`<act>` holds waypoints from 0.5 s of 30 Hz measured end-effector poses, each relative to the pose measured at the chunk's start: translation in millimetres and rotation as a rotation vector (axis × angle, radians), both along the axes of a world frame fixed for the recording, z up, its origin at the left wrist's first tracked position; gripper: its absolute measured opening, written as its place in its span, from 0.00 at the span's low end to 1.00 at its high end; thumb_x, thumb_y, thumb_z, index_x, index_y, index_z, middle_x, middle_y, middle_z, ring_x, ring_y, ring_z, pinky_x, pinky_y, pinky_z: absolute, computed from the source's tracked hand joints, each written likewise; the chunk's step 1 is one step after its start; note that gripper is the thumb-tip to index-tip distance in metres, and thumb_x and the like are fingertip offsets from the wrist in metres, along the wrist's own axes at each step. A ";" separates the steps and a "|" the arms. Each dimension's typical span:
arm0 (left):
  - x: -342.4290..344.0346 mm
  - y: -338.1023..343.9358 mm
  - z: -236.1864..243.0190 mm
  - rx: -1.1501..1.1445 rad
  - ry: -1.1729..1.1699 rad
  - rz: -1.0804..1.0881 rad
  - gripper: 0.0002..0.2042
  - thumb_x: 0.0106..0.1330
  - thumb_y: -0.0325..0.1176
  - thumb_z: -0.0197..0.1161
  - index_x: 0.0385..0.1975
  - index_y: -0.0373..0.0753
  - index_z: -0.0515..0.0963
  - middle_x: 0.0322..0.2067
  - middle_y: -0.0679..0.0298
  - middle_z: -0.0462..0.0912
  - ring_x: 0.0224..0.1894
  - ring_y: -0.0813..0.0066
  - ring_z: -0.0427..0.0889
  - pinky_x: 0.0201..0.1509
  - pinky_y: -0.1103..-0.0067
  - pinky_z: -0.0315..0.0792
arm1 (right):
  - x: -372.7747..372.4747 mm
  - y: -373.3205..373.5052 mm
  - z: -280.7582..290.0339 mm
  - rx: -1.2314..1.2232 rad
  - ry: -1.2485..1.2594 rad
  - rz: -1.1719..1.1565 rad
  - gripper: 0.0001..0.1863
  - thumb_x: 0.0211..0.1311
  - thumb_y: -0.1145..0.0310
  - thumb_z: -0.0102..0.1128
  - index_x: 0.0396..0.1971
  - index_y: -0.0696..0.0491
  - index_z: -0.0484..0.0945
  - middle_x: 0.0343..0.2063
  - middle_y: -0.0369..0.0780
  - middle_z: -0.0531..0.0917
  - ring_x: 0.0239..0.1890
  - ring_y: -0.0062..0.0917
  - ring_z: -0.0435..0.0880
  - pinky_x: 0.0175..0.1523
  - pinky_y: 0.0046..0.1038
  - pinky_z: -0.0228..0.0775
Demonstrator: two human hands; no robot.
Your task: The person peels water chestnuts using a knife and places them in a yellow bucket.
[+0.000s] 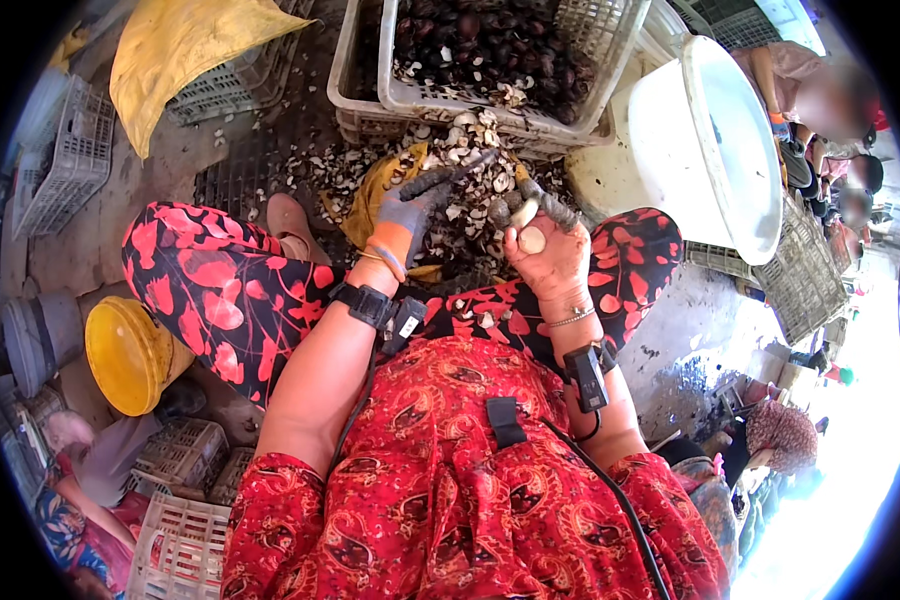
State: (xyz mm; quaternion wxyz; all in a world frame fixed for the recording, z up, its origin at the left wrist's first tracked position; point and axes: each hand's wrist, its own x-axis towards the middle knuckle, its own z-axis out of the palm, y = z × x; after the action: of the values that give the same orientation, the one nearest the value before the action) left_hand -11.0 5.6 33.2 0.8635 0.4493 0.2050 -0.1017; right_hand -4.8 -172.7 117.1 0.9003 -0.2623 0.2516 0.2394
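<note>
My left hand [410,210], in a grey and orange glove with dark, dirty fingers, is closed round a knife [473,163] whose dark blade points up and right. My right hand [548,245], with dark coverings on some fingers, holds a pale peeled round piece [530,241], apparently a water chestnut, in its curled fingers. Below and around both hands lie many white and brown peelings [470,215] and a crumpled yellow cloth or sack [372,193]. Beyond them, a crate [610,70] holds dark unpeeled corms [470,45], stacked on another crate.
A large white basin [730,150] stands at the right, a yellow bucket [120,350] at the left. Plastic crates [65,160] and a yellow sack [190,45] lie at the upper left. Other people [810,100] work along the right, and one more person [95,500] at the lower left.
</note>
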 end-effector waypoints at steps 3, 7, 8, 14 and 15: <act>2.6 2.7 -6.2 -0.073 0.009 0.102 0.14 0.61 0.27 0.59 0.46 0.35 0.77 0.32 0.70 0.81 0.28 0.88 0.75 0.28 0.92 0.67 | 19.7 -7.9 -13.6 0.170 -0.073 0.201 0.16 0.63 0.54 0.47 0.25 0.51 0.71 0.20 0.34 0.68 0.24 0.23 0.68 0.24 0.25 0.64; 7.4 5.1 -13.3 -0.003 0.041 0.238 0.13 0.60 0.25 0.60 0.45 0.33 0.76 0.31 0.67 0.82 0.25 0.86 0.76 0.24 0.89 0.68 | 50.7 19.7 0.3 -0.537 -0.112 0.158 0.16 0.64 0.52 0.51 0.25 0.50 0.71 0.14 0.28 0.65 0.10 0.13 0.57 0.13 0.15 0.44; 9.4 4.7 -11.6 -0.007 0.027 0.276 0.12 0.60 0.25 0.60 0.44 0.33 0.77 0.31 0.67 0.82 0.25 0.85 0.77 0.23 0.89 0.68 | 61.3 24.1 6.1 -0.635 -0.191 0.198 0.13 0.64 0.56 0.53 0.28 0.51 0.73 0.12 0.27 0.64 0.10 0.11 0.58 0.13 0.15 0.47; 16.5 9.7 -28.3 -0.044 0.061 0.365 0.12 0.61 0.25 0.59 0.44 0.33 0.76 0.34 0.66 0.81 0.24 0.84 0.76 0.23 0.88 0.68 | 162.7 25.2 -33.2 -1.486 -0.974 0.576 0.14 0.53 0.73 0.53 0.41 0.60 0.74 0.23 0.43 0.81 0.23 0.26 0.80 0.30 0.24 0.71; 17.7 10.5 -28.6 -0.031 0.068 0.360 0.12 0.61 0.25 0.59 0.44 0.33 0.76 0.34 0.66 0.81 0.25 0.84 0.76 0.23 0.88 0.68 | 179.1 29.9 -35.4 -1.728 -1.073 0.586 0.16 0.51 0.72 0.55 0.43 0.58 0.74 0.25 0.44 0.81 0.26 0.29 0.80 0.33 0.26 0.72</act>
State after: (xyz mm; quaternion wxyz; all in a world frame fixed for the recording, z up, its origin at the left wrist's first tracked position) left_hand 6.7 16.1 4.5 0.8673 0.3881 0.3096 0.0363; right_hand 174.3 -142.8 81.6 0.3082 -0.9356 -0.1675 0.0398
